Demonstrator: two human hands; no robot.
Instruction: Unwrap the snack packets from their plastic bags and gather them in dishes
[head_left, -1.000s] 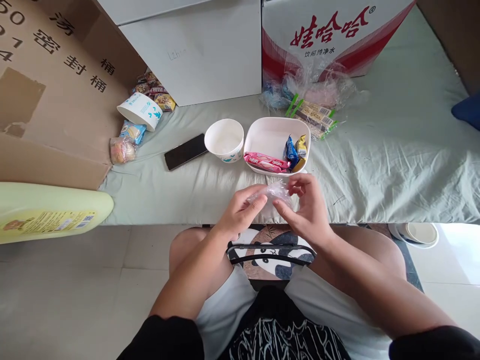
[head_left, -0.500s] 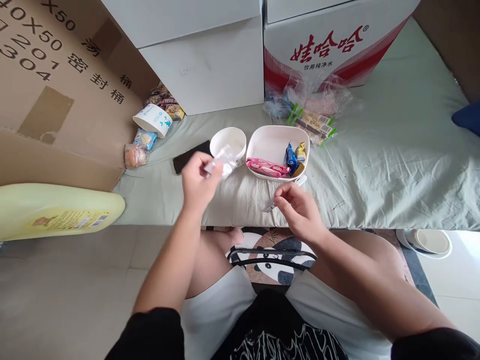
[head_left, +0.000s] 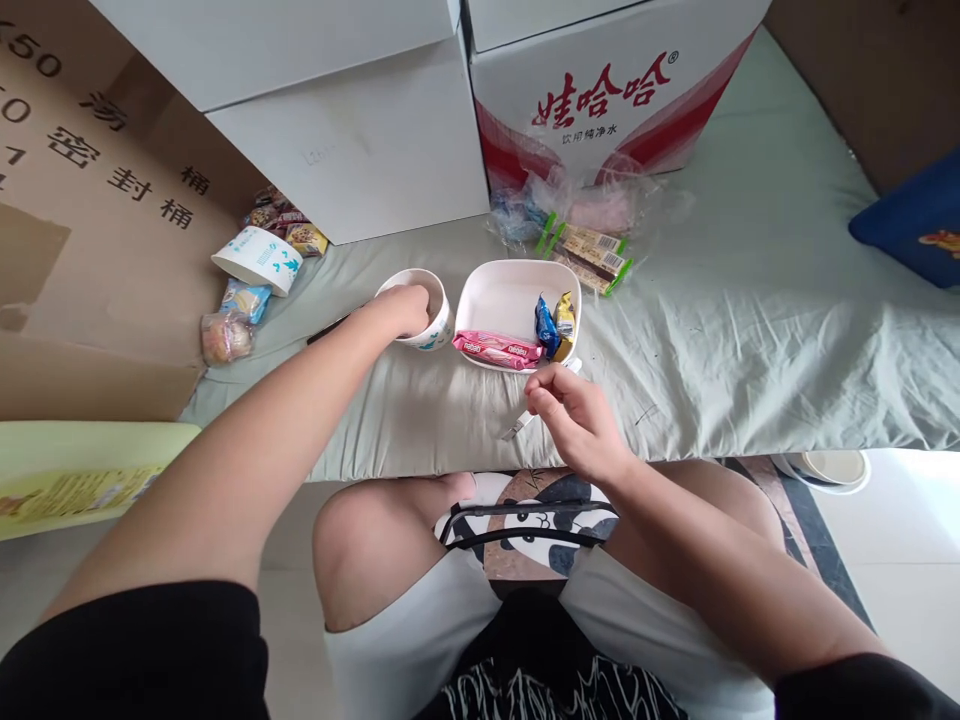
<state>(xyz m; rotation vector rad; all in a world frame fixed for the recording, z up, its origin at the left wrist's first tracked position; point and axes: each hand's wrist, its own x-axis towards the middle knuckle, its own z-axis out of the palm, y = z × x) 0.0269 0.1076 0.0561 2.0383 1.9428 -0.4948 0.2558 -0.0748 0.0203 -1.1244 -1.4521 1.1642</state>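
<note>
The left hand [head_left: 405, 308] reaches into the paper cup [head_left: 439, 318], which stands on the bed sheet [head_left: 750, 330] near its front edge, touching the left side of the white bowl [head_left: 495, 292]. Its fingers are down inside the cup, so whether they are spread or closed on anything cannot be told. The right hand [head_left: 571, 412] hangs just in front of the bowl, fingers curled together with thumb and forefinger pinching something small; a thin clear strip [head_left: 519, 428] trails from under it over the sheet's front edge, though what it is stays unclear.

The bowl holds a pink wafer pack [head_left: 496, 349] laid along its near wall and two small candies [head_left: 555, 322] stood against its right wall. Behind it, by the red-and-white carton [head_left: 600, 90], lies a clear bag [head_left: 592, 205] with green-edged bars. Near the sheet's left edge, a second cup [head_left: 256, 260] lies tipped on its side among loose snacks [head_left: 229, 325].
</note>
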